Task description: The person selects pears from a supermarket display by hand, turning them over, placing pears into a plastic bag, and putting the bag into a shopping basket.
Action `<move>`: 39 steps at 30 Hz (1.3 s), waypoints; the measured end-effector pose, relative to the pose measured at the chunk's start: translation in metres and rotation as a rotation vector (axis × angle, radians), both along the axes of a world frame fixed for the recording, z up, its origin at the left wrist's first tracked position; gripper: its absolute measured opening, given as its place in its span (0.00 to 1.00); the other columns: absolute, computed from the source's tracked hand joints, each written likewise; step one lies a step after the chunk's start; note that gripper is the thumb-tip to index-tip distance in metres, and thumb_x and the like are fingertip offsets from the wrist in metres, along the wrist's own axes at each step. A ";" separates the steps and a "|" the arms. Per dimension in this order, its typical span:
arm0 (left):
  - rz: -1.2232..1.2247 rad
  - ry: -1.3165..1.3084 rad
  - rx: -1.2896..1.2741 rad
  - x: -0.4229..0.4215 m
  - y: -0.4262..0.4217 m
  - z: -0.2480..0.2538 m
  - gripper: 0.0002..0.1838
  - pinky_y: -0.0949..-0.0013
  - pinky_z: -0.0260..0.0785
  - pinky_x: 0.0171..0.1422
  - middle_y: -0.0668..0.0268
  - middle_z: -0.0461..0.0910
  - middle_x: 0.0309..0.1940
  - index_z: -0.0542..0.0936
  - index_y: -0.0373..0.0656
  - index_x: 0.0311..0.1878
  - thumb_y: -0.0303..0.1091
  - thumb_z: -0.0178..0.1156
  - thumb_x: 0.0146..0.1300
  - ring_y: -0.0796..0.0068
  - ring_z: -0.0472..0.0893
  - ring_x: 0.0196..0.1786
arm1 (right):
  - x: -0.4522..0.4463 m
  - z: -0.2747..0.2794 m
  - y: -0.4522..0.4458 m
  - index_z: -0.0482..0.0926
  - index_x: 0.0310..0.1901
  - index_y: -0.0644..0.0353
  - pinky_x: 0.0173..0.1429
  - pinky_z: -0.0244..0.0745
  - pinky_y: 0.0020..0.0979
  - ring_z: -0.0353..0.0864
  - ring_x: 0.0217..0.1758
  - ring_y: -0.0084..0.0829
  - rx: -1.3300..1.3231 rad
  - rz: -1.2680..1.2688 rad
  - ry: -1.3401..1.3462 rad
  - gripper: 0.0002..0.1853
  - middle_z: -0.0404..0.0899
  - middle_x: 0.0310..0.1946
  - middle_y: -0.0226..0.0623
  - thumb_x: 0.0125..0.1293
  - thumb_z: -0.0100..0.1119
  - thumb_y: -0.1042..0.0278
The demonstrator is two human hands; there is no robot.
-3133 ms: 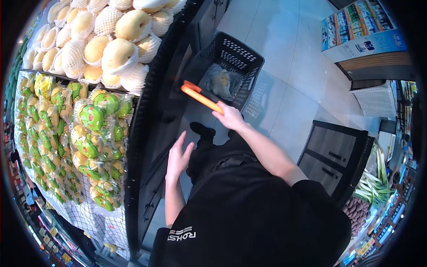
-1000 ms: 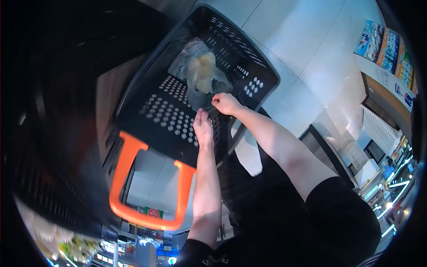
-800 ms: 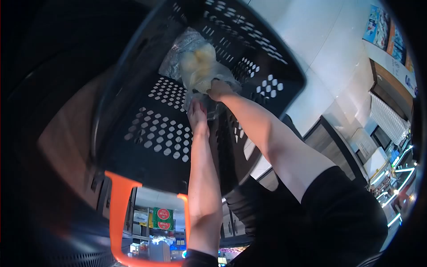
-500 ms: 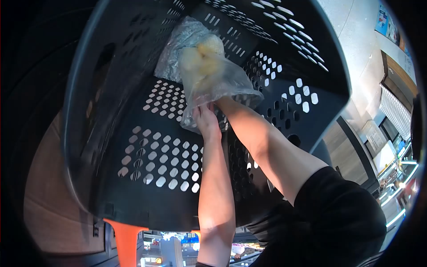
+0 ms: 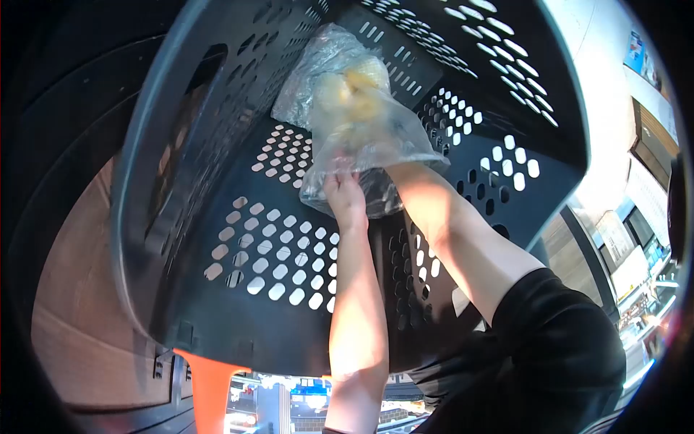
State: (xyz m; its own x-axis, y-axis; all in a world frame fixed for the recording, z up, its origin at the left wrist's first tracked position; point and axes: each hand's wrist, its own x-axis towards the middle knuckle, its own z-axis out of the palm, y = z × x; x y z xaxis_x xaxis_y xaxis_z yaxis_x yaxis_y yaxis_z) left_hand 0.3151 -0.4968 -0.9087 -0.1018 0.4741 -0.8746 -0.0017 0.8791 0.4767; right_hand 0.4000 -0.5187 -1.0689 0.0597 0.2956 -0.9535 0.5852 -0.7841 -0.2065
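Observation:
A clear plastic bag (image 5: 416, 148) lies inside a dark perforated plastic basket (image 5: 181, 289), its wide mouth facing me. Pale yellow, rounded items (image 5: 350, 90) show blurred through its far part; I cannot make out their kind. My left hand (image 5: 345, 194) is closed on the lower edge of the bag's mouth. Through that opening my right hand (image 5: 376, 150) reaches in, with the forearm crossing the rim. Cloudy plastic veils its fingers, so their grip is hidden. Against the far end lies crumpled clear plastic (image 5: 303, 83), touching the bag.
High slotted walls (image 5: 499, 58) surround both forearms. An oblong handle slot (image 5: 191, 137) is cut in the left wall. An orange part (image 5: 211, 387) shows below the near edge. Brown panelling (image 5: 79, 311) stands at left, and lit shop displays (image 5: 640, 304) at right.
The basket and bag sit a little further right in view. My left hand still pinches the bag's edge, and my right hand remains inside the bag.

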 end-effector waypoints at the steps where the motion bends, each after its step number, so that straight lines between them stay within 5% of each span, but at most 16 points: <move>1: 0.014 0.038 -0.020 0.001 0.001 0.007 0.21 0.60 0.66 0.70 0.59 0.71 0.63 0.68 0.36 0.67 0.33 0.50 0.73 0.65 0.73 0.64 | 0.007 0.011 -0.002 0.72 0.66 0.54 0.72 0.63 0.35 0.69 0.70 0.43 -0.003 0.004 0.029 0.38 0.75 0.63 0.43 0.53 0.65 0.49; 7: 0.026 0.040 -0.019 -0.003 -0.004 0.070 0.23 0.59 0.63 0.72 0.53 0.69 0.65 0.66 0.36 0.68 0.37 0.50 0.75 0.60 0.68 0.70 | 0.059 0.112 0.006 0.72 0.66 0.53 0.71 0.64 0.35 0.70 0.69 0.43 0.058 0.030 0.273 0.39 0.75 0.63 0.42 0.51 0.66 0.47; 8: 0.015 0.065 -0.032 -0.002 -0.004 0.086 0.24 0.58 0.63 0.72 0.53 0.69 0.66 0.66 0.37 0.69 0.37 0.50 0.75 0.61 0.68 0.70 | 0.076 0.153 0.022 0.70 0.66 0.61 0.63 0.71 0.36 0.77 0.62 0.44 0.190 0.083 0.315 0.46 0.76 0.60 0.49 0.44 0.73 0.49; 12: 0.079 0.114 -0.015 0.003 -0.004 0.153 0.25 0.61 0.63 0.69 0.57 0.69 0.67 0.66 0.40 0.70 0.39 0.50 0.75 0.65 0.69 0.69 | 0.096 0.273 0.049 0.63 0.64 0.79 0.58 0.74 0.30 0.80 0.56 0.40 0.253 -0.034 0.494 0.50 0.78 0.53 0.56 0.42 0.75 0.59; 13: 0.124 0.105 0.001 0.006 -0.001 0.173 0.25 0.61 0.63 0.67 0.59 0.70 0.67 0.67 0.41 0.70 0.40 0.50 0.74 0.67 0.69 0.68 | 0.093 0.290 0.044 0.70 0.55 0.72 0.51 0.78 0.36 0.83 0.48 0.41 0.414 -0.026 0.496 0.43 0.82 0.47 0.52 0.38 0.78 0.58; 15: 0.075 0.089 0.255 0.004 -0.004 0.207 0.21 0.65 0.65 0.67 0.57 0.76 0.61 0.75 0.37 0.64 0.39 0.52 0.74 0.70 0.75 0.62 | 0.097 0.356 0.037 0.63 0.67 0.70 0.61 0.73 0.29 0.77 0.58 0.29 0.292 -0.415 1.006 0.48 0.78 0.55 0.44 0.44 0.78 0.65; 18: 0.013 -0.079 0.346 0.011 0.003 0.293 0.21 0.68 0.69 0.64 0.57 0.78 0.58 0.75 0.35 0.63 0.35 0.56 0.72 0.71 0.77 0.59 | 0.101 0.462 0.029 0.61 0.69 0.68 0.70 0.66 0.29 0.71 0.65 0.26 0.541 -0.267 0.712 0.48 0.72 0.63 0.39 0.47 0.78 0.70; 21: -0.138 -0.052 0.471 0.021 0.004 0.383 0.21 0.67 0.68 0.66 0.58 0.79 0.58 0.75 0.35 0.63 0.35 0.57 0.71 0.71 0.77 0.59 | 0.100 0.547 0.021 0.57 0.72 0.67 0.71 0.64 0.29 0.69 0.67 0.27 0.550 -0.451 0.725 0.52 0.69 0.66 0.41 0.48 0.78 0.70; 26: -0.307 -0.293 0.466 0.003 0.001 0.503 0.32 0.66 0.65 0.68 0.56 0.74 0.60 0.62 0.36 0.72 0.35 0.59 0.69 0.69 0.73 0.63 | 0.104 0.690 0.023 0.57 0.73 0.66 0.65 0.71 0.36 0.76 0.63 0.46 0.646 -0.066 0.424 0.53 0.76 0.58 0.55 0.48 0.76 0.56; 33: -0.295 -0.354 0.587 -0.023 -0.041 0.589 0.35 0.65 0.62 0.71 0.57 0.71 0.62 0.59 0.38 0.73 0.32 0.59 0.65 0.69 0.71 0.65 | 0.083 0.807 -0.006 0.61 0.71 0.65 0.61 0.70 0.41 0.77 0.56 0.46 1.130 0.396 0.196 0.52 0.77 0.57 0.47 0.45 0.77 0.52; 35: -0.191 -0.427 0.565 -0.024 -0.060 0.610 0.35 0.64 0.62 0.72 0.58 0.71 0.63 0.60 0.37 0.72 0.36 0.60 0.66 0.68 0.71 0.66 | 0.081 0.830 -0.018 0.62 0.71 0.64 0.63 0.68 0.40 0.76 0.57 0.44 1.175 0.450 0.206 0.52 0.75 0.59 0.47 0.45 0.77 0.50; 37: 0.066 -0.662 0.568 -0.026 -0.076 0.619 0.39 0.60 0.65 0.72 0.58 0.70 0.66 0.63 0.38 0.71 0.52 0.59 0.65 0.66 0.72 0.67 | 0.085 0.848 -0.023 0.63 0.70 0.64 0.64 0.66 0.40 0.74 0.58 0.45 1.287 0.442 0.326 0.52 0.74 0.60 0.48 0.46 0.77 0.49; 39: 0.115 -0.560 0.549 -0.026 -0.095 0.630 0.40 0.56 0.66 0.72 0.57 0.70 0.67 0.64 0.41 0.71 0.62 0.54 0.65 0.62 0.73 0.67 | 0.091 0.863 -0.026 0.69 0.66 0.65 0.68 0.64 0.39 0.74 0.61 0.44 1.243 0.268 0.543 0.43 0.73 0.62 0.48 0.51 0.74 0.52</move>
